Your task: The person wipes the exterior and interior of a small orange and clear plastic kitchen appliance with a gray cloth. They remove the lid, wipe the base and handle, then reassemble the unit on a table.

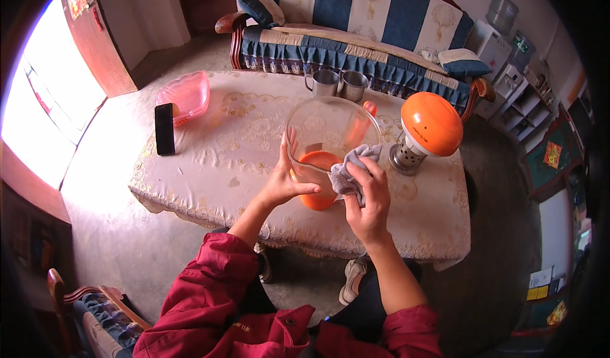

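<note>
A clear jug with an orange base and orange handle (332, 119) stands on the cloth-covered table in front of me. My left hand (286, 177) is spread against the jug's left side, its thumb across the near side. In my right hand (369, 193) is a crumpled grey cloth (350, 169), pressed at the jug's near right rim. To the right of the jug stands a perforated metal cylinder (407, 155), with an orange-topped white cover (431, 124) resting on it.
Two metal mugs (325, 83) stand at the table's far edge. At the left lie a pink translucent basket (193, 95) and, against it, a black phone (165, 129). A patterned cloth covers the table (228, 167). Behind it is a striped sofa (352, 5).
</note>
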### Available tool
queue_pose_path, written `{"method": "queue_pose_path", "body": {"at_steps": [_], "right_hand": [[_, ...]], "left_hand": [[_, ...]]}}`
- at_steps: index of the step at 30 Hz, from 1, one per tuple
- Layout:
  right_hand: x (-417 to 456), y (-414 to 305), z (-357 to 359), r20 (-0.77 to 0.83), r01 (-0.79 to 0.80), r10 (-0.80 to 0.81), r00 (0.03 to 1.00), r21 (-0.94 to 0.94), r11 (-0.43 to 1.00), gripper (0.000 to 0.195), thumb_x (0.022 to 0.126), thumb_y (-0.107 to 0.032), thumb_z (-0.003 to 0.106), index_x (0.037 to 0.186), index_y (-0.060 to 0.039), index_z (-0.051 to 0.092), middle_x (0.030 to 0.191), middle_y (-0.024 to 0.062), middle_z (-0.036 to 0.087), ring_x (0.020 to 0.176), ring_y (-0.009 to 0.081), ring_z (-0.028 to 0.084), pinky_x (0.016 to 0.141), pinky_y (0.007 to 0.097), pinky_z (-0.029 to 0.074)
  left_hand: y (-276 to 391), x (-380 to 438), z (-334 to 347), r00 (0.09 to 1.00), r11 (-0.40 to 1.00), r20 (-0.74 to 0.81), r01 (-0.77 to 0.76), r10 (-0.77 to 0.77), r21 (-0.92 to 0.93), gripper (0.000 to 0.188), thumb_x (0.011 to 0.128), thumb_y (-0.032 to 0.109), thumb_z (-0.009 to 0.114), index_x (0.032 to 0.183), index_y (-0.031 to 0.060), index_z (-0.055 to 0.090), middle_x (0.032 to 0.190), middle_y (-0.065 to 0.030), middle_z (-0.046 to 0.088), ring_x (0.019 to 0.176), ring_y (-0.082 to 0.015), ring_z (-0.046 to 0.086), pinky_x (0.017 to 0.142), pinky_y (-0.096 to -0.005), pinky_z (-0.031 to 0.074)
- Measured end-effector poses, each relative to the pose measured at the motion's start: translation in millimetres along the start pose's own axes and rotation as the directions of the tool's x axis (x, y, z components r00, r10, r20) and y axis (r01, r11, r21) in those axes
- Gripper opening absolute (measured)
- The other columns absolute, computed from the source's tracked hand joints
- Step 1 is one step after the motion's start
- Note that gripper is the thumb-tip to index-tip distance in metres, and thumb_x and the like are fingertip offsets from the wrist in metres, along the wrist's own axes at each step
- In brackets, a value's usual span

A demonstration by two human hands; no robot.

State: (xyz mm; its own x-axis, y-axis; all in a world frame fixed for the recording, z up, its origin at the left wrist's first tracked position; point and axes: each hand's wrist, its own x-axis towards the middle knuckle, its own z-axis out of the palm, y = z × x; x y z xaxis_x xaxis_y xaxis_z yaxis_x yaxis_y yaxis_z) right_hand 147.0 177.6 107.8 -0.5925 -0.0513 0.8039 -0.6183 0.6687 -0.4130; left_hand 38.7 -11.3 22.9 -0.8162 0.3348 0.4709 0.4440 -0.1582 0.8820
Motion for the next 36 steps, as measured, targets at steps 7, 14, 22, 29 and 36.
{"method": "queue_pose_path", "body": {"at_steps": [7,14,22,29,36], "right_hand": [[8.9,-32.8,15.5,0.085,0.08,-0.069,0.994,-0.13,0.988,0.051,0.071,0.0,0.07,0.121,-0.0114,0.065,0.123,0.0104,0.059,0.092,0.0293,0.059,0.082,0.0394,0.051],[1.3,-6.8,-14.5,-0.036,0.025,-0.034,0.999,-0.208,0.978,0.041,0.072,0.005,0.065,0.11,-0.009,0.068,0.118,0.0115,0.064,0.098,0.0324,0.061,0.088,0.041,0.05],[-24.1,-15.2,-22.2,-0.16,0.239,-0.238,0.958,-0.011,0.971,0.042,0.075,-0.004,0.07,0.117,-0.0072,0.061,0.129,0.0196,0.055,0.105,0.036,0.059,0.09,0.0445,0.049],[-46.3,-57.4,27.4,0.415,0.11,-0.252,0.874,0.336,0.935,0.068,0.078,-0.019,0.07,0.142,-0.0155,0.047,0.15,0.0133,0.041,0.124,0.0336,0.048,0.106,0.0453,0.038],[-0.6,-18.2,-31.4,0.149,0.175,-0.14,0.979,-0.251,0.952,0.057,0.088,-0.032,0.064,0.137,-0.0056,0.052,0.146,0.0178,0.044,0.139,0.0348,0.035,0.113,0.052,0.022]], "left_hand": [[-11.3,3.9,6.8,0.999,0.998,-0.033,-0.042,0.041,-0.045,0.138,0.061,0.041,0.092,0.155,0.0039,-0.002,0.16,-0.02,0.009,0.148,-0.0345,0.016,0.119,-0.049,0.02],[0.1,-0.6,-1.4,1.0,1.0,0.013,-0.015,0.015,-0.002,0.138,0.06,0.042,0.092,0.155,0.004,0.0,0.161,-0.0195,0.008,0.148,-0.0342,0.016,0.119,-0.049,0.02],[31.5,-52.4,-13.5,0.914,0.904,-0.223,-0.252,0.339,0.345,0.093,0.084,0.043,0.069,0.15,-0.0019,0.021,0.154,-0.0212,0.027,0.143,-0.0323,0.029,0.112,-0.0437,0.03],[58.9,-169.1,52.4,0.985,0.976,-0.11,0.108,-0.131,-0.188,0.059,0.103,0.026,0.038,0.153,0.002,0.018,0.154,-0.0173,0.03,0.142,-0.0302,0.032,0.116,-0.0427,0.026],[84.2,-79.4,-12.4,0.827,0.973,-0.537,0.049,-0.167,-0.228,0.037,0.101,0.015,0.05,0.135,0.0029,0.043,0.118,-0.0058,0.055,0.102,-0.0131,0.058,0.087,-0.0271,0.048]]}}
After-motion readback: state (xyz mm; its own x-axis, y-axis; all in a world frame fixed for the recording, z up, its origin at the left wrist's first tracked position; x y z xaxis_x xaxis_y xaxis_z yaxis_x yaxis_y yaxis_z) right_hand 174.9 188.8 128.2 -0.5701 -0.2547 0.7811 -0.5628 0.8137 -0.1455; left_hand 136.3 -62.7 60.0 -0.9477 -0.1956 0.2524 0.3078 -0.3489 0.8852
